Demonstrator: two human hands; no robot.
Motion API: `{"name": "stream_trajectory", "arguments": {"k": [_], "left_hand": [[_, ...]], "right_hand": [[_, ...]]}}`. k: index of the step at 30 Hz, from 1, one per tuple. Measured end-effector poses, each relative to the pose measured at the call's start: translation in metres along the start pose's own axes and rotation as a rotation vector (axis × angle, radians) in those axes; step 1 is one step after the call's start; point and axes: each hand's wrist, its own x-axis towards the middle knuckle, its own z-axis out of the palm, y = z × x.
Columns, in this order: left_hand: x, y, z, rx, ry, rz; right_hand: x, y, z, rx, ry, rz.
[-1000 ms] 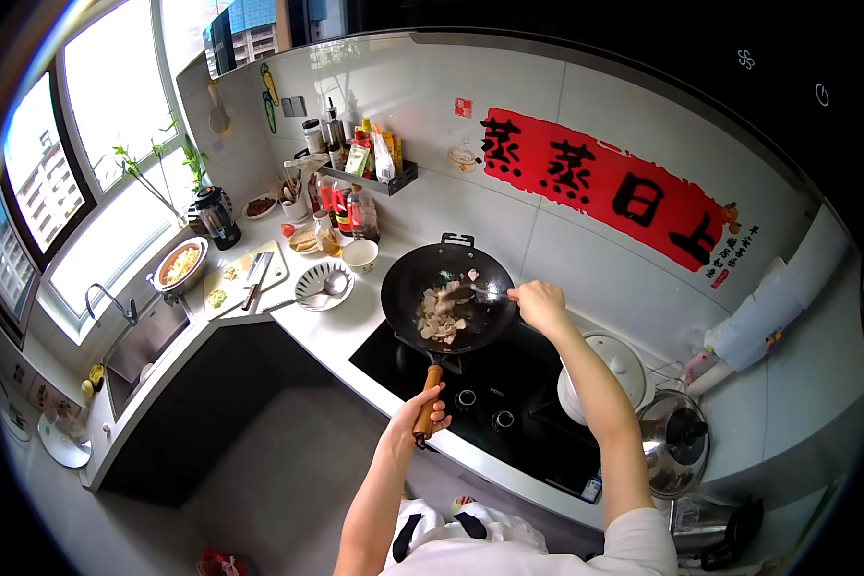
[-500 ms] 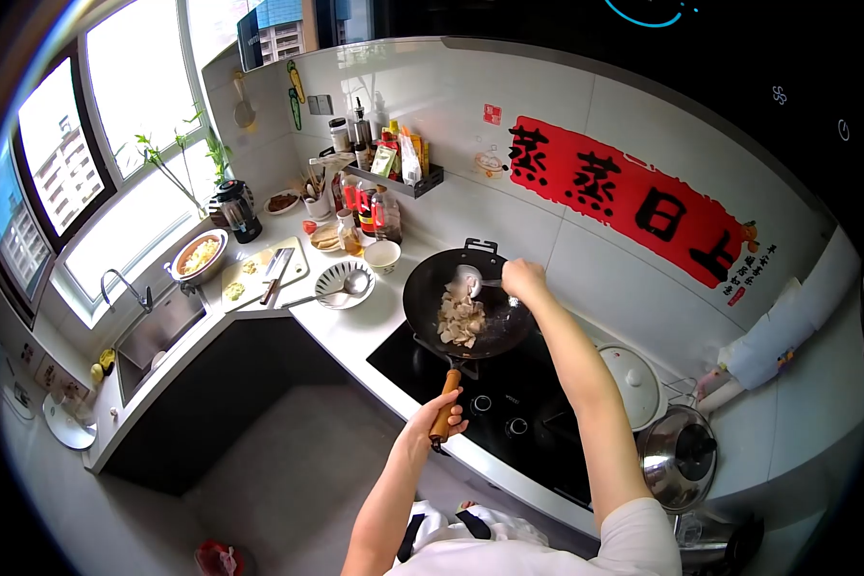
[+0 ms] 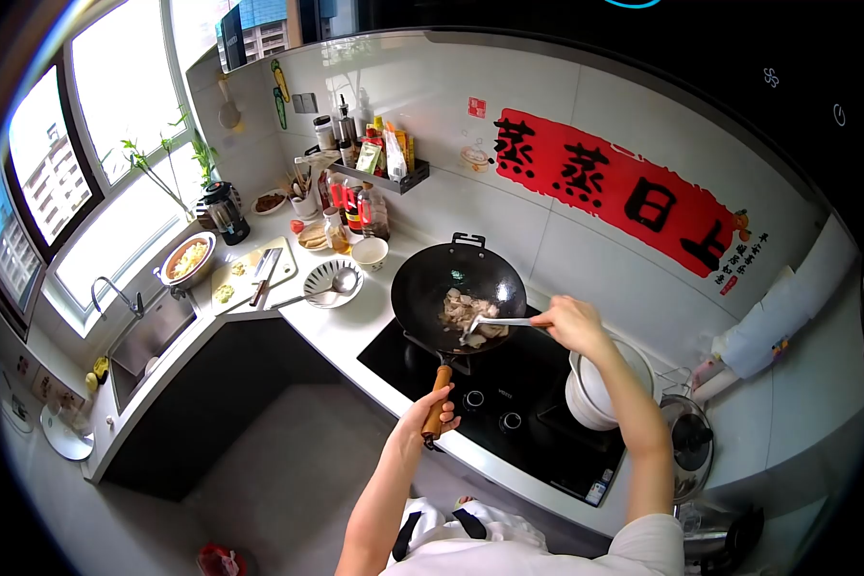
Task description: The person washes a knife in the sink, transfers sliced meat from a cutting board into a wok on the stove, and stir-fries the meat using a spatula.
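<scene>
My left hand (image 3: pixel 426 417) is closed around the wooden handle (image 3: pixel 441 381) of a black wok (image 3: pixel 415 288), which sits on the cooktop. Sliced pale meat (image 3: pixel 461 305) lies in the wok's lower middle. My right hand (image 3: pixel 574 324) grips a metal spatula (image 3: pixel 511 322) from the right, just outside the wok's rim. The spatula's blade touches the meat near the front of the wok and is partly hidden among the slices.
Left of the wok stand a striped bowl (image 3: pixel 323 297) with a ladle in it and a white bowl (image 3: pixel 371 252). Farther left lie a cutting board (image 3: pixel 280 273) with a knife and a sink (image 3: pixel 154 336). A white pot (image 3: pixel 593 403) and a glass lid (image 3: pixel 684 470) stand on the right.
My right hand has swung right and toward me, bringing the spatula from the wok's far side to its front. The meat has shifted right. My left hand keeps its hold on the handle.
</scene>
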Motion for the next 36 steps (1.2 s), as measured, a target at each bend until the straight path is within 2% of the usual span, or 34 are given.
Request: {"name": "stream_trajectory", "arguments": {"k": [5, 9, 13, 17, 19, 25, 29, 33, 34, 36], "left_hand": [[0.002, 0.0, -0.003, -0.008, -0.035, -0.014], [0.002, -0.001, -0.002, -0.014, -0.03, -0.014], [0.001, 0.0, -0.002, -0.004, -0.021, -0.004], [-0.001, 0.001, 0.0, 0.014, 0.002, 0.01], [-0.004, -0.001, 0.004, 0.016, 0.023, 0.021], [-0.001, -0.001, 0.001, 0.003, 0.015, 0.013], [-0.001, -0.002, 0.003, -0.014, 0.019, 0.008], [-0.002, -0.002, 0.003, 0.002, 0.023, 0.017], [-0.001, -0.002, 0.002, 0.002, 0.02, 0.016], [-0.001, -0.002, 0.002, 0.004, 0.016, 0.018]], "right_hand": [[-0.019, -0.012, -0.027, -0.082, -0.133, 0.149], [0.011, 0.0, 0.041, -0.062, 0.047, 0.108], [0.043, -0.014, 0.076, 0.174, 0.155, 0.256], [0.051, -0.014, 0.117, 0.225, 0.106, 0.146], [0.041, -0.016, 0.108, 0.287, 0.088, 0.077], [-0.009, -0.026, 0.024, 0.002, 0.037, -0.006], [0.012, -0.005, 0.057, -0.219, 0.133, 0.113], [0.037, -0.007, 0.09, -0.002, 0.202, 0.175], [0.041, -0.009, 0.099, 0.064, 0.268, 0.11], [0.04, -0.01, 0.108, 0.132, 0.109, 0.136]]}}
